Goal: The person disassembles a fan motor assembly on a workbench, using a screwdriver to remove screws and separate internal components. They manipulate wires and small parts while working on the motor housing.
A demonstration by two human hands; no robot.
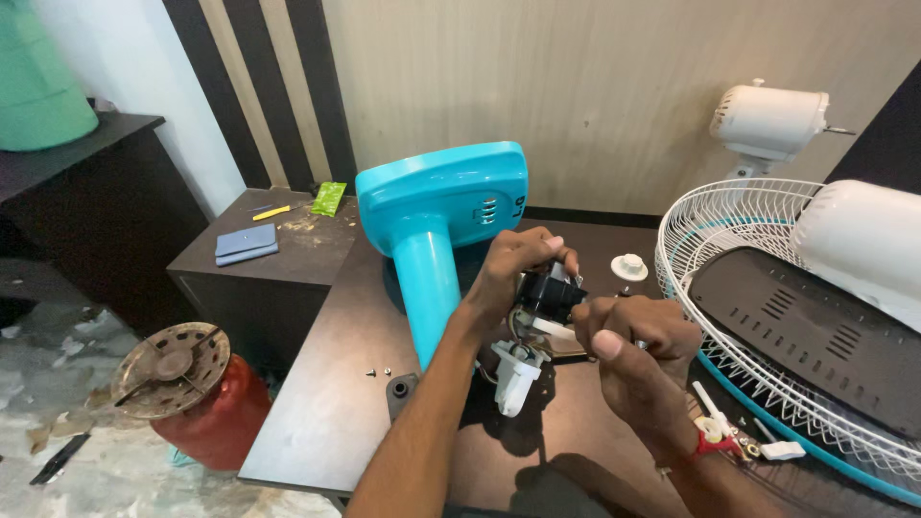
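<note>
From the head view, both hands meet over the middle of the dark worktop (317, 412). The left hand (513, 264) comes in from the near side and its fingers are closed around the top of a small black motor part (549, 295). The right hand (638, 345) sits just to the right of it, a bit nearer, curled into a fist on something thin — I cannot tell what it is.

The black motor part is held up above the worktop, right between the two hands. A white plastic piece (515, 376) hangs under it, with thin wires in between. So the whole thing runs up and down: black part on top, white piece pointing down and near. The left hand is the one on it; the right hand is touching or almost touching its right side.

Just left stands a blue fan base (441, 201) with its blue post. On the right lies a white wire fan guard (739, 249). Two tiny screws (379, 371) rest on the worktop to the left — near a small dark bracket (400, 388).
</note>
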